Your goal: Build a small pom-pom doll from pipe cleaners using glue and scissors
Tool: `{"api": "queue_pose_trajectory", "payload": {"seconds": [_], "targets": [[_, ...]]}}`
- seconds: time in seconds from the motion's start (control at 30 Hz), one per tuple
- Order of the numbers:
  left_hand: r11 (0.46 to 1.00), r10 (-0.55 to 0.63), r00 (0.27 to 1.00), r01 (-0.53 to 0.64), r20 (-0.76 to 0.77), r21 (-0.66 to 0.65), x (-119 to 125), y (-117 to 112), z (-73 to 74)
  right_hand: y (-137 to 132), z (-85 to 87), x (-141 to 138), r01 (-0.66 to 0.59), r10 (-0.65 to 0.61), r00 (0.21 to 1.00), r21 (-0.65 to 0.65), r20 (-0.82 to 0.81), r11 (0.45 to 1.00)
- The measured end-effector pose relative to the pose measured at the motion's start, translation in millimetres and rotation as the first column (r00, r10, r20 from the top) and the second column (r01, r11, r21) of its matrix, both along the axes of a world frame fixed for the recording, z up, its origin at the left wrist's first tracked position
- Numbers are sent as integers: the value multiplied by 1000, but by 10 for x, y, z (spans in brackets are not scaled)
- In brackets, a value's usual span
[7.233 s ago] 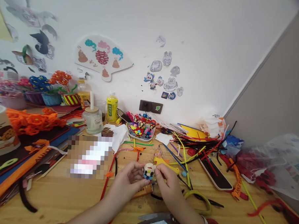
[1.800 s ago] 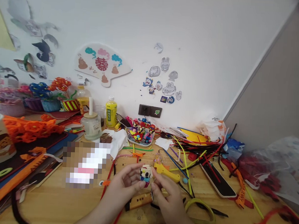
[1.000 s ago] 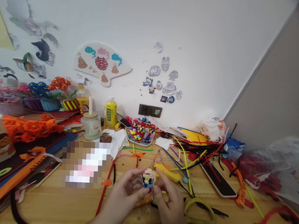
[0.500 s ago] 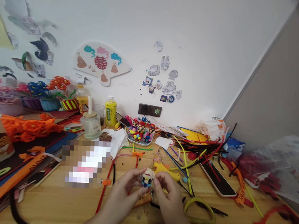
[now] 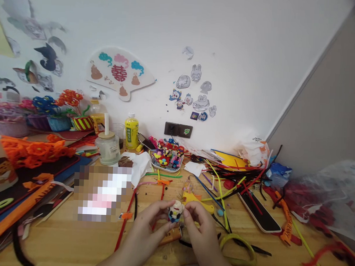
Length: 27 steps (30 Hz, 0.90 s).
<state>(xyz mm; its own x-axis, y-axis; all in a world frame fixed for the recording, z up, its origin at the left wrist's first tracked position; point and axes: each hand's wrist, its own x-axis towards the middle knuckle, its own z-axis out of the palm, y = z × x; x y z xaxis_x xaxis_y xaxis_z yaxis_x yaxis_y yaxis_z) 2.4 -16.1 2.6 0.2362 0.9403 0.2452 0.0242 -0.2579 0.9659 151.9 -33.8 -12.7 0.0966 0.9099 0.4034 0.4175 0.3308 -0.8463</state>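
Observation:
Between my two hands is a small cream and blue figurine (image 5: 175,210) with dark patches on its front. My left hand (image 5: 150,226) grips it from the left, thumb below and fingers above. On its other side, my right hand (image 5: 201,230) pinches its right edge with thumb and forefinger. Just behind the hands lies a yellow glue gun (image 5: 202,202). Several small colourful figurines (image 5: 166,154) stand on a tray (image 5: 167,169) farther back.
Yellow-handled scissors (image 5: 238,263) lie right of my right hand, with a black phone-like slab (image 5: 259,211) beyond. Pipe cleaners (image 5: 123,230) are strewn across the table. A glass jar (image 5: 107,149) and a yellow bottle (image 5: 131,131) stand at the back. Orange fuzzy flowers (image 5: 38,152) lie left.
The figurine has turned slightly between my fingers. Both hands keep nearly the same place and grip.

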Motion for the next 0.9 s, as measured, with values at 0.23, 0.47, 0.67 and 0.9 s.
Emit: {"api": "queue_pose_trajectory", "payload": {"seconds": [0.23,0.47,0.67,0.9], "targets": [[1000,1,1000,0,14,-22,15,4,1,32,-19,-2,-30,28,999,-38,-33,999],[999,-3,1000,4,22,-34,3,27,-46,42,-9,2,-52,48,997,-63,-56,997],[997,-27,997,32,74,-65,18,38,-68,40,7,9,-96,81,985,-94,-152,991],[990,8,994,7,110,-141,46,-12,8,36,20,-9,-105,88,984,-108,-157,989]]}}
